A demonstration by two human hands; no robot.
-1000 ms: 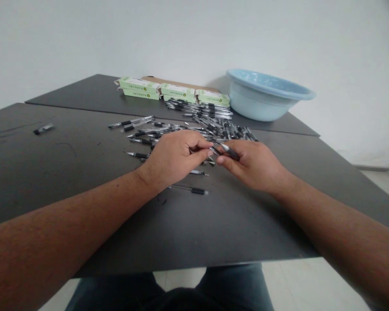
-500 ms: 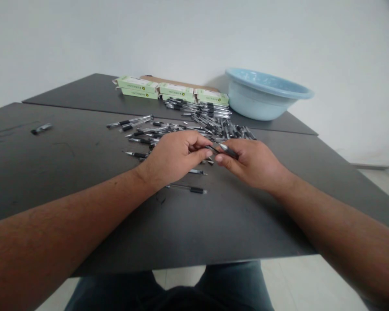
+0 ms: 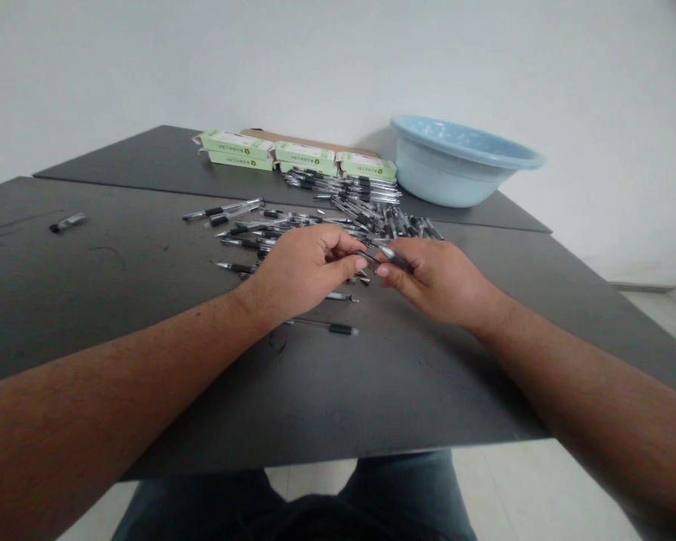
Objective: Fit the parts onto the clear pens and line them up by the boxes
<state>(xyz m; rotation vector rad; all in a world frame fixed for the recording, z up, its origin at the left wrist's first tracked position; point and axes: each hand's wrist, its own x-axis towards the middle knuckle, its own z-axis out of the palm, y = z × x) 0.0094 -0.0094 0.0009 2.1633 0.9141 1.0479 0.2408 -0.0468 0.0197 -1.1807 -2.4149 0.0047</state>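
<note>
Head view: we see both forearms (image 3: 163, 357) reaching inward over the grey table (image 3: 327, 398), palms turned down. With the left hand (image 3: 304, 267) we pinch a thin dark piece (image 3: 367, 260) at the fingertips (image 3: 351, 265); the right hand (image 3: 439, 282) grips a pen (image 3: 396, 259), its tip toward the left (whether the right fingers touch the piece also, we cannot tell). Beyond our hands lies a pen pile (image 3: 360, 214).

Left fingers (image 3: 343, 240) partly hide pens (image 3: 248, 243) on my feed; lettering (image 3: 239, 161) on boxes near the table's (image 3: 113, 164) far edge is illegibly small.
</note>
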